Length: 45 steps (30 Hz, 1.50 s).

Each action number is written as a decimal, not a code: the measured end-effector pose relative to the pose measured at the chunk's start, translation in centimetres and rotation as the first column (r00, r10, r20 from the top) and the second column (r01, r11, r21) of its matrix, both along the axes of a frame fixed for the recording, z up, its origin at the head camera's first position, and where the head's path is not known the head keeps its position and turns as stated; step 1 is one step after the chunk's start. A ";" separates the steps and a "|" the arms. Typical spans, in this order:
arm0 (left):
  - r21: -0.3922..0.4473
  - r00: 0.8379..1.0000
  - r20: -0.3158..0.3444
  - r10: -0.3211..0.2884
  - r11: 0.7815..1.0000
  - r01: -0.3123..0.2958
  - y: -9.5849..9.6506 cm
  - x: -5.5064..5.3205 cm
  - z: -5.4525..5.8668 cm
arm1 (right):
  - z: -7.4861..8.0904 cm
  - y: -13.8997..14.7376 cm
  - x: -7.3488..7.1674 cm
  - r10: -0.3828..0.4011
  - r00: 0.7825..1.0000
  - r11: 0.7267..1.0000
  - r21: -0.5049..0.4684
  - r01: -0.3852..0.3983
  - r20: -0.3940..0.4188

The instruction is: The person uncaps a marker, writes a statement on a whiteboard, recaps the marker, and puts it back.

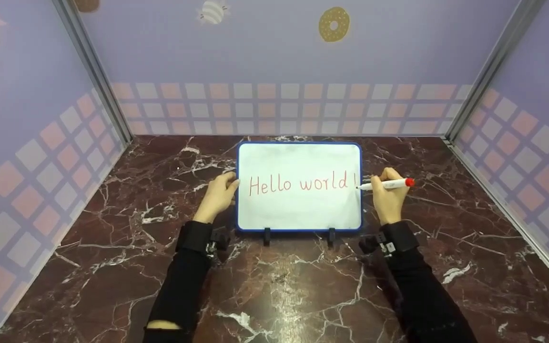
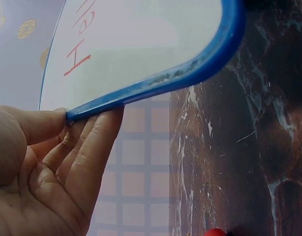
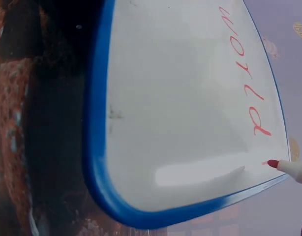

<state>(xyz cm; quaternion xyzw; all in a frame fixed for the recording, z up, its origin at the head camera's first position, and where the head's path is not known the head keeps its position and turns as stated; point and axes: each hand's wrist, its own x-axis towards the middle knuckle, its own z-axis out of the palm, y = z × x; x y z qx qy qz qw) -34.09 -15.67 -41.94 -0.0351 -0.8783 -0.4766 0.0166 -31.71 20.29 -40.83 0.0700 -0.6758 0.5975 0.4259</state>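
A small whiteboard [image 1: 298, 209] with a blue frame stands tilted back on two black feet [image 1: 267, 237]. Red handwriting [image 1: 304, 182] across it reads "Hello world!". My left hand [image 1: 217, 195] grips the board's left edge; in the left wrist view its thumb [image 2: 45, 125] is at the frame's edge and the fingers [image 2: 94, 152] go behind. A white marker [image 1: 391, 184] with a red end is held in my right hand [image 1: 389, 202], beside the right edge. Its red tip [image 3: 273, 163] is at the exclamation mark, after the "d"; whether it touches the surface I cannot tell.
The board stands on a dark red marbled tabletop [image 1: 293, 295]. Purple panels with pink and white checks [image 1: 291, 109] enclose the back and both sides, joined by metal posts [image 1: 489, 71]. A small red rounded thing [image 2: 215, 232] shows at the left wrist view's bottom edge.
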 end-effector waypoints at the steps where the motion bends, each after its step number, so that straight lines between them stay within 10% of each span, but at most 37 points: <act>1: -0.002 1.000 -0.001 0.000 1.000 0.000 0.0 0.0 0.0 | -0.1 0.0 0.0 -0.004 1.000 1.000 -0.002 0.004 0.001; 16: 0.019 1.000 0.016 -0.004 1.000 0.003 -0.1 -0.1 0.0 | -0.6 1.1 -1.2 0.021 1.000 0.992 -0.128 -0.019 0.011; 23: 0.038 0.999 0.000 -0.051 0.998 0.051 -1.0 -0.1 0.1 | 1.1 2.2 -1.2 0.125 0.990 0.860 -0.490 -0.144 -0.072; 26: -0.103 0.995 -0.099 -0.019 0.995 0.008 -1.9 0.2 0.5 | 1.4 2.6 -1.0 0.173 0.979 0.791 -0.577 -0.202 -0.105; 31: -0.424 0.974 -0.186 0.128 0.884 -0.197 -3.6 1.2 1.1 | 1.5 3.0 -1.1 0.236 0.961 0.693 -0.669 -0.268 -0.141; 37: -0.641 0.972 0.028 0.232 0.751 -0.160 -4.7 1.7 1.0 | 1.2 3.3 -1.4 0.266 0.953 0.633 -0.719 -0.286 -0.146; 45: -0.702 0.957 0.129 0.260 0.706 -0.097 -4.6 1.0 -0.3 | 0.8 4.1 -1.6 0.307 0.945 0.542 -0.796 -0.270 -0.112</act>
